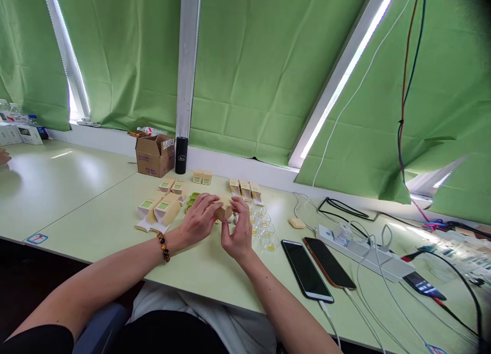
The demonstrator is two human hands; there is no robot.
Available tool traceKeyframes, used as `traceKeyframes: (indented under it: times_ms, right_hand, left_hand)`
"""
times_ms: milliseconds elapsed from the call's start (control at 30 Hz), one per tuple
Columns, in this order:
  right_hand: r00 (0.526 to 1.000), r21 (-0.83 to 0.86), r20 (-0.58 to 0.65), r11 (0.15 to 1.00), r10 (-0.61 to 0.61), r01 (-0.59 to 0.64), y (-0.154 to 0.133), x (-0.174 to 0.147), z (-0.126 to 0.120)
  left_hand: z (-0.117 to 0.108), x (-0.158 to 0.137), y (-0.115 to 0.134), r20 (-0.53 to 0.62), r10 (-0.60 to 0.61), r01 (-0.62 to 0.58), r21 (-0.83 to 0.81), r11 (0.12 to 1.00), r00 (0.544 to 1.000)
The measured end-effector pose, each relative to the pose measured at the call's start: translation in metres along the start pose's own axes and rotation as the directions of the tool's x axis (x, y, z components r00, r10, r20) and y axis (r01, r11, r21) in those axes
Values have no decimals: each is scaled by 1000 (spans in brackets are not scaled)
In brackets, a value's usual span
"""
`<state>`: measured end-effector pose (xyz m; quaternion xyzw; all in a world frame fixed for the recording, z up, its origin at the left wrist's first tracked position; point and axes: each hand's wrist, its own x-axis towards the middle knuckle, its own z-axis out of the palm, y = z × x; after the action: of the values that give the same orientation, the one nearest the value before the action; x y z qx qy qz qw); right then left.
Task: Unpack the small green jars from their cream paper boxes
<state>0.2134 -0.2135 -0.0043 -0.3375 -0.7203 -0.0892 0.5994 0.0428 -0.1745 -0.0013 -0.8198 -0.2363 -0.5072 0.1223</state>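
Observation:
A small tan cardboard box (223,212) is held between my two hands over the table. My left hand (200,218) grips its left side, fingers bent over the top. The fingers and thumb of my right hand (238,230) close on its right side. Left of my hands stand several tan boxes with green labels and raised flaps (163,211). Green pieces (191,201) lie just behind my left hand, partly hidden by it. To the right of my right hand are several clear plastic cups with yellow spots (264,226).
More small boxes (245,190) stand at the back, near a black cylinder (181,155) and an open carton (154,155). On the right lie two phones (307,269), a tan block (296,223), a white power strip (362,251) and many cables. Another person's hand (3,157) shows at far left.

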Motion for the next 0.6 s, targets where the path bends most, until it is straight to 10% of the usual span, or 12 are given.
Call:
traceKeyframes:
  times_ms: [600]
  right_hand:
    - [993,64,52,992,108,-111,4,-3,1]
  left_hand:
    - [1,-2,-2,47,46,-48,48,998,998]
